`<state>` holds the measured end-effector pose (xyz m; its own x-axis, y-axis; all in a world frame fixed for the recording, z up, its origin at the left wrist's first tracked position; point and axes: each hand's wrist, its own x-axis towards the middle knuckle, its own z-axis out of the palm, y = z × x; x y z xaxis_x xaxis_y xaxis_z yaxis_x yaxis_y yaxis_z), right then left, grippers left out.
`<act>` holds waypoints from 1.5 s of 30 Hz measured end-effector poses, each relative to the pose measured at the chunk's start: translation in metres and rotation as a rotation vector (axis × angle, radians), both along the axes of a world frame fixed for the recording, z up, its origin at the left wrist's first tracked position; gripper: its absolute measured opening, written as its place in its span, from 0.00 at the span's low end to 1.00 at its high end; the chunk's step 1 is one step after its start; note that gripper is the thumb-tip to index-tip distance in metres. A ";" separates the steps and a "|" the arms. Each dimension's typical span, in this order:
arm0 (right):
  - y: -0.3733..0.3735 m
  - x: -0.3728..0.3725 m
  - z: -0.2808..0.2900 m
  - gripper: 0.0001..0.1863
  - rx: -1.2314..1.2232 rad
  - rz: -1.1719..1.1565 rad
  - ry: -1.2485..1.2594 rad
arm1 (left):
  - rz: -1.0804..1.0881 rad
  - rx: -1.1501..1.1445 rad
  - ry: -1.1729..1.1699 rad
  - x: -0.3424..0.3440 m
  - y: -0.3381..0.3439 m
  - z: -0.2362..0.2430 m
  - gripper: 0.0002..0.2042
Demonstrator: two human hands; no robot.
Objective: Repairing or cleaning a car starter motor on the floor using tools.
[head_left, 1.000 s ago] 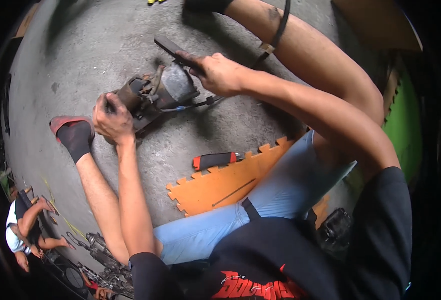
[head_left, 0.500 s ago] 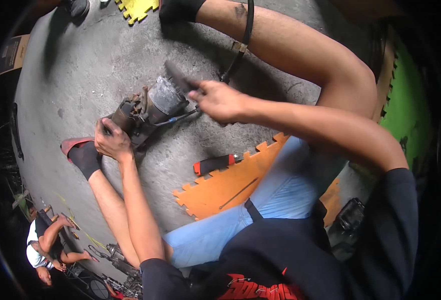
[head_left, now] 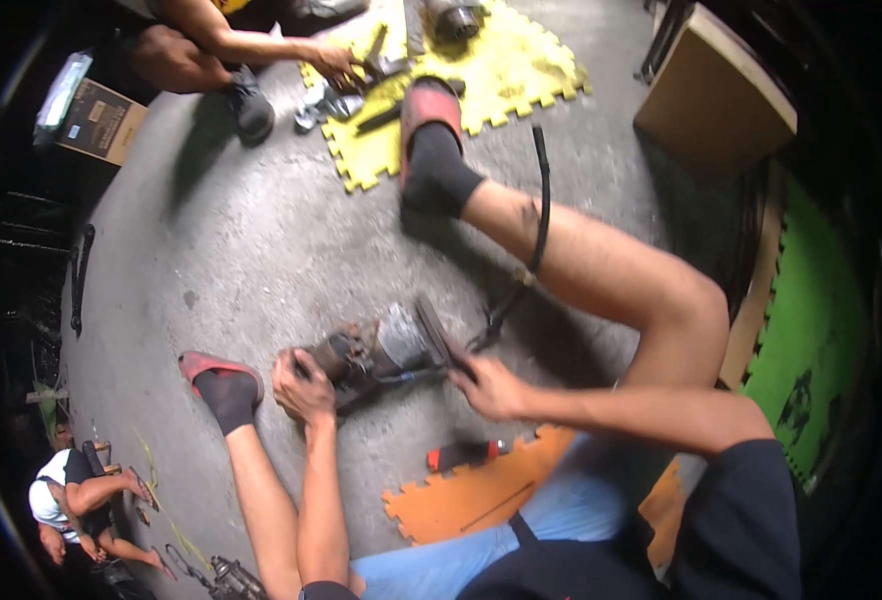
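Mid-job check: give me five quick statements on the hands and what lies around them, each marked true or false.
1. The left hand is on one end of the metal part. True.
2. The right hand is holding nothing. False: the right hand grips a long dark tool.
3. A red-and-black handle lies by the orange mat. True.
4. The co-worker's hand is over the green mat. False: the co-worker's hand is at the yellow mat.
5. Dark socks show above the red footwear. True.
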<state>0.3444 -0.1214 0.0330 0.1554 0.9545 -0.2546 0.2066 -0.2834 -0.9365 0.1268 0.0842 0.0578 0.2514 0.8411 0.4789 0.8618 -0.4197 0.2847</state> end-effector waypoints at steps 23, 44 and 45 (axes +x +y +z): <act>-0.009 0.008 0.028 0.37 -0.207 0.112 0.042 | 0.006 -0.043 -0.050 0.013 -0.011 0.013 0.14; -0.020 0.038 0.026 0.36 -0.125 0.186 -0.120 | -0.012 -0.001 -0.001 0.001 0.006 0.000 0.17; -0.009 0.044 0.034 0.34 -0.159 0.076 -0.055 | -0.010 -0.001 -0.029 -0.002 0.006 0.001 0.18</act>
<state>0.3881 -0.1301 0.0674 0.1024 0.9124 -0.3962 0.2828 -0.4086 -0.8678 0.1251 0.0906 0.0592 0.2464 0.8388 0.4854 0.8489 -0.4285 0.3095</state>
